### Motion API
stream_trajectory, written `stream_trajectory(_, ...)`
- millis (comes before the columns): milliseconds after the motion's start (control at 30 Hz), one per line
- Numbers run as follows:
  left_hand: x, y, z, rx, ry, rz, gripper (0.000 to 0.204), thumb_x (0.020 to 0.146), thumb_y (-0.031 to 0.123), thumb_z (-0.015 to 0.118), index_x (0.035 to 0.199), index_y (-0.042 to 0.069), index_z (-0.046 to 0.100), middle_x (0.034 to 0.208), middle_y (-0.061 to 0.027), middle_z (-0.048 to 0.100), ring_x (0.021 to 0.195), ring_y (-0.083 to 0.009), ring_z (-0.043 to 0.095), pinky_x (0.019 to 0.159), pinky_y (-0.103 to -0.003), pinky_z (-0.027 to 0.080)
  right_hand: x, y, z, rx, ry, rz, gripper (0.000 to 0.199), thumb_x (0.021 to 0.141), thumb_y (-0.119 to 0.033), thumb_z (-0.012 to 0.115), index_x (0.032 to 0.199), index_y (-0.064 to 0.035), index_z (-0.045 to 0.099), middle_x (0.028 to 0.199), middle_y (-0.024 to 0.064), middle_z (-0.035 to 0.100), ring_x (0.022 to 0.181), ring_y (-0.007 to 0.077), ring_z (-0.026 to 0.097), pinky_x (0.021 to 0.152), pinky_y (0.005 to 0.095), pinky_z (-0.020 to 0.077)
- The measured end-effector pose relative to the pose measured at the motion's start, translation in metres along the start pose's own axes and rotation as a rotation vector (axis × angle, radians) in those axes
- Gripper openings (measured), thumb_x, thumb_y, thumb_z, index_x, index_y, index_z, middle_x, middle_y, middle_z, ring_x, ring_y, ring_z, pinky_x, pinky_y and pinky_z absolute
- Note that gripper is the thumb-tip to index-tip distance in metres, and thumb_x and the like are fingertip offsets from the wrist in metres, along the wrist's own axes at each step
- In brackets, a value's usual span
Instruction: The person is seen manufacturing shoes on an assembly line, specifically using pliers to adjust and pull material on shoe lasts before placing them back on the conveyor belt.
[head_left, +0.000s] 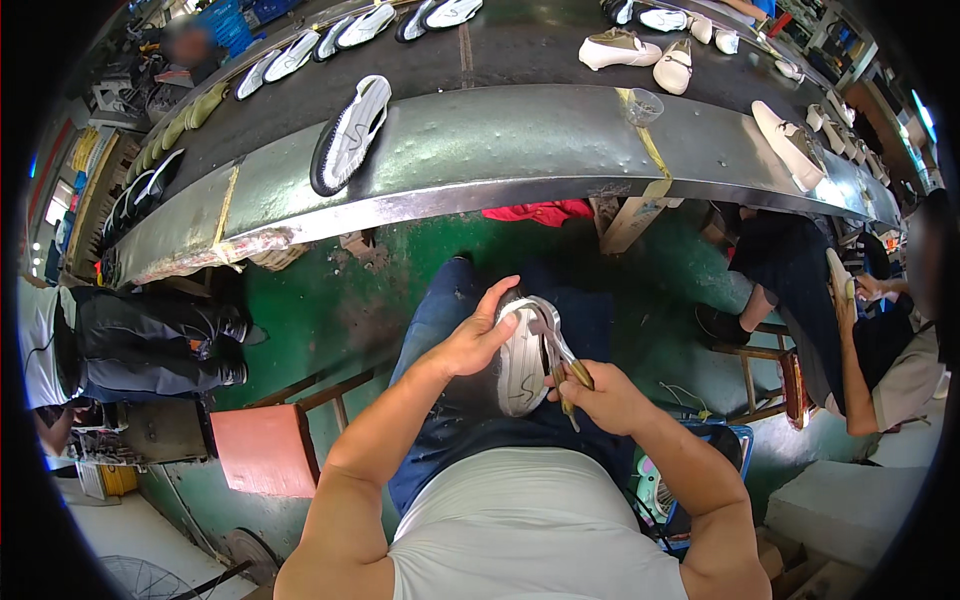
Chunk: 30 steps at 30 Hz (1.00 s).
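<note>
Over my lap, a shoe (522, 372) with a whitish, seamed face up and a dark edge is held lengthwise. My left hand (478, 340) is closed around its far end, thumb across the top. My right hand (597, 396) is closed on what look like pincers (567, 366), with yellowish handles and a dark curved metal head. That head lies against the inner far part of the shoe. My fingers partly cover the handles. A similar shoe (350, 135) rests on the metal bench edge in front of me.
The long metal-edged bench (480, 140) crosses ahead, carrying dark-and-white shoes, cream shoes (618, 48) and a small clear cup (642, 107). A reddish stool (264, 450) stands at left. One person (140, 340) is at left; another (850, 330) sits at right holding a shoe sole.
</note>
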<state>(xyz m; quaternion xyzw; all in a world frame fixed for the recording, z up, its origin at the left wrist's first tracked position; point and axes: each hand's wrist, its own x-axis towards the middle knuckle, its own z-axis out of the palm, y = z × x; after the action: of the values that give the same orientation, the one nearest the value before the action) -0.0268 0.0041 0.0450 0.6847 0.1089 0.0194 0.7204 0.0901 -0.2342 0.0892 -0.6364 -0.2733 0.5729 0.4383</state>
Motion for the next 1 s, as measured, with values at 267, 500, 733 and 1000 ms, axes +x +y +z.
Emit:
stream_trajectory(267,0.016,-0.005,-0.013,0.185,0.182,-0.023,0.05,0.101,0.028,0.061,0.145,0.01,0.044,0.121,-0.0083,0.061,0.113,-0.0183,0.056,0.101,-0.032,0.044,0.038,-0.032,-0.021,-0.287,0.013,0.143,0.021,0.099,-0.021,0.058,0.102,-0.0004,0.061,0.082,0.008,0.066,0.074,0.0137,0.064,0.065,0.032,0.0527)
stream_trajectory(500,0.024,-0.031,-0.054,-0.378,0.054,-0.225,0.059,0.096,0.014,0.065,0.15,0.018,0.041,0.129,-0.0046,0.058,0.111,-0.0158,0.059,0.088,-0.033,0.053,0.095,0.039,-0.01,-0.624,0.399,-0.351,0.025,0.095,-0.02,0.06,0.106,0.0024,0.061,0.094,0.0252,0.067,0.09,0.0463,0.064,0.079,0.0506,0.051)
stream_trajectory(733,0.016,-0.026,-0.051,-0.499,-0.049,-0.235,0.073,0.09,0.002,0.061,0.155,0.02,0.033,0.132,-0.0035,0.056,0.114,-0.0155,0.057,0.092,-0.034,0.051,0.079,0.037,-0.006,-0.672,0.39,-0.42,0.025,0.095,-0.018,0.059,0.107,0.0036,0.059,0.1,0.0263,0.066,0.09,0.0455,0.064,0.079,0.0509,0.0515)
stream_trajectory(1000,0.023,-0.026,0.005,-0.402,0.293,-0.145,0.055,0.098,0.022,0.065,0.148,0.013,0.043,0.114,-0.0021,0.06,0.1,-0.012,0.057,0.085,-0.029,0.049,0.02,-0.007,0.007,-1.074,0.321,-0.098,0.015,0.094,-0.011,0.056,0.097,0.0026,0.051,0.092,0.0257,0.064,0.085,0.0423,0.067,0.075,0.0506,0.0538)
